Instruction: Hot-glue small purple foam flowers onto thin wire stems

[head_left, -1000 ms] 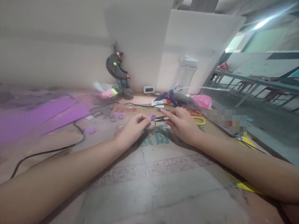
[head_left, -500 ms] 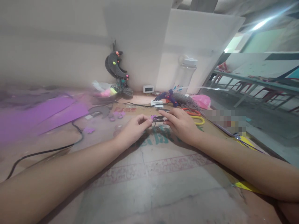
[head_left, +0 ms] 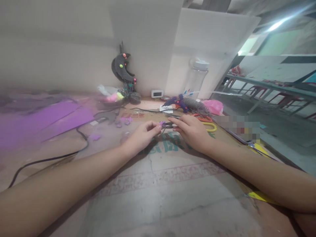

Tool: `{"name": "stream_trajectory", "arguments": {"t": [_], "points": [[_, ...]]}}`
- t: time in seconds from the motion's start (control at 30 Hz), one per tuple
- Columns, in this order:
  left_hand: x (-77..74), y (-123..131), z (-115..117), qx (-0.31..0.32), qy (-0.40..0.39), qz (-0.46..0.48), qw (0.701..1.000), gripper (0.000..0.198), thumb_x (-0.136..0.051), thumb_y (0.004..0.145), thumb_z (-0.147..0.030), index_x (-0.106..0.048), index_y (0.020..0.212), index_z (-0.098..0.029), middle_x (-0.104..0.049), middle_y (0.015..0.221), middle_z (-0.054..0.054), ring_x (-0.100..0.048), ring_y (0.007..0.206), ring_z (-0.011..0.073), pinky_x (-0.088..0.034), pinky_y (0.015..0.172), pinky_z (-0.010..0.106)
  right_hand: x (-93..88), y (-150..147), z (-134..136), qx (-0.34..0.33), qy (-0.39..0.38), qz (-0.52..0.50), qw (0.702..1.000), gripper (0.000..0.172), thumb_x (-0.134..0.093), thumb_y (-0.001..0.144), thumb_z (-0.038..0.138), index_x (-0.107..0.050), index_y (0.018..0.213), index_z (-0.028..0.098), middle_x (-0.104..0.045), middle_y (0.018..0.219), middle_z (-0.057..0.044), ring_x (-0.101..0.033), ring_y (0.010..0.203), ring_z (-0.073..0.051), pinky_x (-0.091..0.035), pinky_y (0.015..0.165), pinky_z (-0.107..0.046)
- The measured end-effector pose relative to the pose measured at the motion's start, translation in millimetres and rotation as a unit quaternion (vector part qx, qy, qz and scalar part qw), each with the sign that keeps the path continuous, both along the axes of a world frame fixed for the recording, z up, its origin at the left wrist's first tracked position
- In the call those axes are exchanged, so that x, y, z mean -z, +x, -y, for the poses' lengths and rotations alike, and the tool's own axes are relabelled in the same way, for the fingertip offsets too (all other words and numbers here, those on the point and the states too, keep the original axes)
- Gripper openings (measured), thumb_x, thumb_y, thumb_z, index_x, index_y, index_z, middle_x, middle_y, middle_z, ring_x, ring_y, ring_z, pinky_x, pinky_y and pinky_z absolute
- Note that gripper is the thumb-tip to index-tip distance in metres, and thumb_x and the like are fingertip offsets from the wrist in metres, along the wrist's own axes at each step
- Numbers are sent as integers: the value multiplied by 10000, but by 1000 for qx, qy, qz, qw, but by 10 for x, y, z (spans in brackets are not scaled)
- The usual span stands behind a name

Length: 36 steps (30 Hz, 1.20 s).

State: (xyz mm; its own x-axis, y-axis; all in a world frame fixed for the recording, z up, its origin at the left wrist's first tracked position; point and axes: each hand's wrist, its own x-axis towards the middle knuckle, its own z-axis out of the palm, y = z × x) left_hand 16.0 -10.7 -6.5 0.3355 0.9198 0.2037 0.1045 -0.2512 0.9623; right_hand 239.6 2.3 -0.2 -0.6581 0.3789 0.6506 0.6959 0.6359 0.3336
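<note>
While both forearms reach in over the printed surface [head_left: 168, 200], the 2 hands meet near its far side, close to the middle of the view. The left hand [head_left: 143, 135] has its grip together, thumb and forefinger clamped on a small purple piece [head_left: 162, 124], which sits at the fingertips, just above the surface. The right hand [head_left: 194, 131] has its grip clamped on a dark-tipped tool [head_left: 170, 125], whose points face left and reach the purple piece; the palm hides most of it, so its kind cannot be told.

Just beyond the right hand, 1 orange handle [head_left: 208, 120] and 1 yellow handle [head_left: 215, 127] show. Farther back, a blue glue gun [head_left: 181, 103] with a small red light lies beside a heap of gray yarn [head_left: 195, 106] and a pink bag [head_left: 214, 107]. A clear bottle [head_left: 196, 80] stands upright behind them, and a small white device with a screen [head_left: 157, 94] stands by the wall. A dark crescent ornament [head_left: 121, 68] with colored dots is to its left.

On the left, purple sheets [head_left: 59, 120] lie near a black cord [head_left: 54, 157], with loose purple bits [head_left: 127, 120] between them and the left hand.
</note>
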Motion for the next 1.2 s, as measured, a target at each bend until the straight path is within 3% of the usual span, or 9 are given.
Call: {"name": "stream_trajectory", "arguments": {"t": [0.97, 1.2], "points": [[13, 10, -13, 15, -6, 19, 1000, 305, -613, 831, -472, -552, 727, -192, -546, 714, -8, -510, 661, 131, -396, 655, 275, 10, 48, 1, -22, -36, 7, 999, 306, -405, 995, 260, -648, 1171, 202, -611, 817, -73, -524, 737, -205, -402, 677, -332], [15, 20, -20, -27, 3, 19, 999, 294, -575, 863, -445, -560, 716, -191, -539, 703, -13, -491, 659, 129, -395, 658, 269, -61, -4, 64, -41, -89, -97, 990, 346, -386, 1002, 308, -573, 1254, 163, -594, 876, -90, -558, 801, -221, -464, 714, -339]]}}
